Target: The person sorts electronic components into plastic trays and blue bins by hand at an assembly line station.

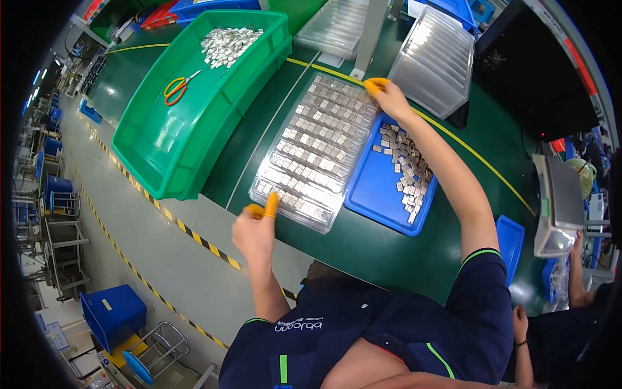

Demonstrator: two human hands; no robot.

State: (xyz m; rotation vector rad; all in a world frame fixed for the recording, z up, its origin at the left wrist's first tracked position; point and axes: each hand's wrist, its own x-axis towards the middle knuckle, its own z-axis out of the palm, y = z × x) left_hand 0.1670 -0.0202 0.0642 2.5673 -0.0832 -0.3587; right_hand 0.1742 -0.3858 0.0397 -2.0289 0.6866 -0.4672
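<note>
A clear plastic tray (324,224) lies on the green table in front of me, its rows filled with small flat silvery metal pieces (317,133). Orange-yellow finger covers show on both hands. My left hand (254,232) is closed at the tray's near left corner, one covered finger lying over the rim. At the far right corner my right hand (390,98) pinches the edge; its fingertips are partly hidden. Under my right forearm sits a shallow blue tray (368,189) with a loose heap of similar metal pieces (408,172).
Left stands a large green bin (217,129) with orange-handled snips (175,89) and a pile of small whitish pieces (230,47). Stacked clear trays (433,61) and a metal post (370,42) stand beyond. A scale (558,201) and another person's hand (520,324) are at right.
</note>
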